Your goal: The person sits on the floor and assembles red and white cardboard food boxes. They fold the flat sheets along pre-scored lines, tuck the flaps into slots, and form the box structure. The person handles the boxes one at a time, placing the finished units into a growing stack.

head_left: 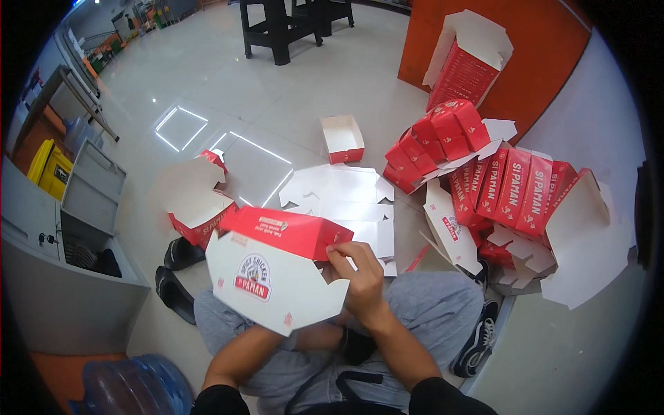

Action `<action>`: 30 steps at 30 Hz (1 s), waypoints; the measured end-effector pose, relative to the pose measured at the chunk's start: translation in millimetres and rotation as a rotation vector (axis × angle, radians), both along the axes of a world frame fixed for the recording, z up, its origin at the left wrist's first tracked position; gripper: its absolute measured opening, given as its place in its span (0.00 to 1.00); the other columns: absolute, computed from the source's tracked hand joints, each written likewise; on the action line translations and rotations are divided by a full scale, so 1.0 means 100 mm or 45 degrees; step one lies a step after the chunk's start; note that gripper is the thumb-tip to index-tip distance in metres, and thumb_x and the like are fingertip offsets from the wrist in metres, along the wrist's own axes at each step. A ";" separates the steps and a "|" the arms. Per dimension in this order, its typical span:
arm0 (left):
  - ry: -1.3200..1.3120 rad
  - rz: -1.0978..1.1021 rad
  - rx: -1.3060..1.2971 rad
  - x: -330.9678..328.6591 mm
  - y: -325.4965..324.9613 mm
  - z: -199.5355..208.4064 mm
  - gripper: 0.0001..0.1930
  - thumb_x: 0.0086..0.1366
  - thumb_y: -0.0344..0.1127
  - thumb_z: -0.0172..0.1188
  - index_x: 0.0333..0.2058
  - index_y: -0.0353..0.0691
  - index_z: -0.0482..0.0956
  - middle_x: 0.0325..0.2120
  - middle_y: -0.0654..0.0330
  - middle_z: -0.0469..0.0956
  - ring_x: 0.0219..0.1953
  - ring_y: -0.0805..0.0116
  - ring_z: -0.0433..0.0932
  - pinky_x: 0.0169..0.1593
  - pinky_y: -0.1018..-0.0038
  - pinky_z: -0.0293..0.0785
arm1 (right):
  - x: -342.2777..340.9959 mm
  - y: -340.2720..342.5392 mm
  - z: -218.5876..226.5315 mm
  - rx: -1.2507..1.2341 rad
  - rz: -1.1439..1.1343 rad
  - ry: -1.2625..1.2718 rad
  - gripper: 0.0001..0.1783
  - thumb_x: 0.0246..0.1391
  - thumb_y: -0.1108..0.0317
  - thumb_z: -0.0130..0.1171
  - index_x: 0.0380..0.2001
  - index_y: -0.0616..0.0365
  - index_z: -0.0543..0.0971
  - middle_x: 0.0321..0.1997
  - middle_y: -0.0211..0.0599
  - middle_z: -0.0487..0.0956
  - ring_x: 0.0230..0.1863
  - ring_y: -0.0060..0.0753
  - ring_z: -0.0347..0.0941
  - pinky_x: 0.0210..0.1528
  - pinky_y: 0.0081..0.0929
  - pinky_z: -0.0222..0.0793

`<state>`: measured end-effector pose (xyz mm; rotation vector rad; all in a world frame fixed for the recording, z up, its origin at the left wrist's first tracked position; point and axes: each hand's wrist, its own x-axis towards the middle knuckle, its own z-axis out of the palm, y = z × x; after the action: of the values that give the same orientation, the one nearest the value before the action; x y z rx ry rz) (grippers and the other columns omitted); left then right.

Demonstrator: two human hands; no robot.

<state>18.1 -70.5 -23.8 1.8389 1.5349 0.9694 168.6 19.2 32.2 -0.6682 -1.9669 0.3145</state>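
A red and white cardboard food box [287,234] is held up over my lap, its white lid flap [273,283] hanging toward me. My right hand [360,280] grips the box's right corner, the thumb and fingers closed on the card. My left forearm passes under the lid flap, which hides the left hand and its fingers. On the floor just beyond lie flat white card blanks [346,197], partly covered by the held box. To the left stands another box [200,214] with its white lid up.
Folded red boxes [515,183] crowd the right side, several more [439,138] piled behind them. A small open tray box [342,138] sits ahead. Sandals [174,294] and a cabinet [41,235] are at left, a water jug [138,387] lower left, black stools [277,34] far ahead.
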 end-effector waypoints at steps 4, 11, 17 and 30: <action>0.134 0.064 0.139 0.04 0.21 0.03 0.20 0.61 0.27 0.63 0.53 0.35 0.74 0.44 0.53 0.78 0.48 0.60 0.79 0.50 0.66 0.76 | 0.05 0.06 -0.09 0.008 -0.057 -0.060 0.20 0.38 0.77 0.69 0.40 0.64 0.83 0.42 0.42 0.80 0.41 0.46 0.78 0.39 0.34 0.77; 0.316 0.020 0.202 -0.01 0.32 0.03 0.22 0.61 0.27 0.63 0.54 0.36 0.73 0.45 0.54 0.78 0.49 0.61 0.78 0.51 0.66 0.76 | 0.18 0.15 0.11 -0.534 0.252 0.033 0.17 0.45 0.71 0.72 0.38 0.63 0.79 0.56 0.54 0.74 0.51 0.54 0.77 0.49 0.38 0.75; 0.144 -0.183 0.039 -0.08 0.37 0.05 0.23 0.61 0.26 0.63 0.55 0.36 0.73 0.46 0.55 0.77 0.49 0.62 0.77 0.51 0.66 0.76 | 0.14 0.16 -0.03 -0.439 0.173 -0.020 0.21 0.53 0.67 0.68 0.46 0.62 0.70 0.63 0.67 0.67 0.53 0.69 0.74 0.52 0.41 0.76; -0.521 1.057 0.301 -0.31 0.79 0.19 0.37 0.65 0.26 0.57 0.70 0.36 0.52 0.67 0.44 0.57 0.61 0.46 0.69 0.62 0.55 0.68 | 0.11 0.50 -0.86 -0.908 -0.280 1.044 0.17 0.72 0.60 0.51 0.57 0.56 0.67 0.61 0.35 0.66 0.60 0.25 0.60 0.64 0.25 0.54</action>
<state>-13.0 8.5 -5.0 0.9840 1.9858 1.8249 179.8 68.9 -53.5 -0.9895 -0.9604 0.9987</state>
